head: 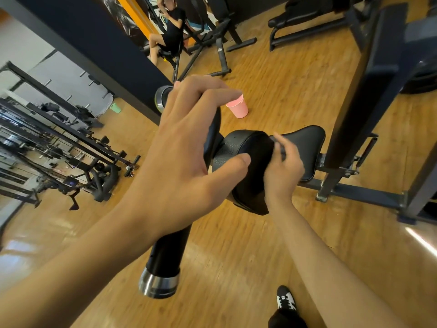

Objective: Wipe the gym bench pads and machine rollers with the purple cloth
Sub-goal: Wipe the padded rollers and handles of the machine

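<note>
Curls left hand (189, 147) fingers over the long black chrome-capped foam roller (165, 256); pinches a dark sliver, seemingly the purple cloth (278, 146), in right hand (283, 171) fingers against the rounded black leather pad (246, 152); risks dropping so thinly held a cloth mid-wipe.

Left hand (189, 143) grips the chrome-capped roller (165, 254); right hand (283, 171) holds what may be the cloth (279, 146) against the black pad (246, 147).

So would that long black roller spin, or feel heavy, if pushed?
It may spin in place: the black roller is a cylinder that seems mounted beside the black pad, not loose. Its chrome end cap hints at a metal core, so probably heavy. The left hand grips its cover, which looks matte, likely not slippery.
</note>
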`<state>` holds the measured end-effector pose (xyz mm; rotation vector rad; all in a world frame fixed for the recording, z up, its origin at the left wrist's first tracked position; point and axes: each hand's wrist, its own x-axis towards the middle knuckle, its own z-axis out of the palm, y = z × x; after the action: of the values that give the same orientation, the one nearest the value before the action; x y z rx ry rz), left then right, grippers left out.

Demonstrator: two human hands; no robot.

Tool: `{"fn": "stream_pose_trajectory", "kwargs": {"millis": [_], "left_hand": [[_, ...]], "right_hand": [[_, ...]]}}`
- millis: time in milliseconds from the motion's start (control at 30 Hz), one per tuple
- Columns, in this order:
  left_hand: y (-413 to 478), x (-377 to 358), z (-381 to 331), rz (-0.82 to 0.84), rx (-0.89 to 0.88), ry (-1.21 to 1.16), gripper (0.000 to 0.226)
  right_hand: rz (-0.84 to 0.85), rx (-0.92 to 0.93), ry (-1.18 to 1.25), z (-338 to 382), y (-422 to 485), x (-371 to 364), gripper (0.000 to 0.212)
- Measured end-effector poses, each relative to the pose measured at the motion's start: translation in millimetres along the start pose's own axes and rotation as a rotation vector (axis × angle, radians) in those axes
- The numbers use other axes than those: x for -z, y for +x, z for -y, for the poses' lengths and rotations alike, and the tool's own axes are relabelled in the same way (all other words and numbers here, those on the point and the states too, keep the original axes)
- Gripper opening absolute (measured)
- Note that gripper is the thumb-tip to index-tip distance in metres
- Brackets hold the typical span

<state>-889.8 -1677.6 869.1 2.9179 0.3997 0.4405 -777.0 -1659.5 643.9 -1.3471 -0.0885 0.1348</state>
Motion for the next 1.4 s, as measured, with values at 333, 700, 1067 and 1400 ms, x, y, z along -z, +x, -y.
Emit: {"fn": "stream_pose_trajectory", "kwargs": {"millis": [333, 700, 1067, 1400], "left_hand": [[-2, 1, 1, 0.003, -0.004, -0.028, 0.060], [-8, 3, 1, 0.013, -0.019, 0.000, 0.061], [-10, 4, 2, 0.029, -0.069, 0.035, 0.062], [-14, 3, 10, 0.017, -0.032, 0.082, 0.066]], "right_hand": [[-0.021, -0.235, 0.044, -26, 1, 10, 0.033], [-0.057, 0.116, 0.015, 7, -20, -9, 0.037], [0.003, 0.346, 0.040, 33, -46, -16, 0.036], [0.288, 0.513, -0.073, 24, -62, -12, 0.059]]}}
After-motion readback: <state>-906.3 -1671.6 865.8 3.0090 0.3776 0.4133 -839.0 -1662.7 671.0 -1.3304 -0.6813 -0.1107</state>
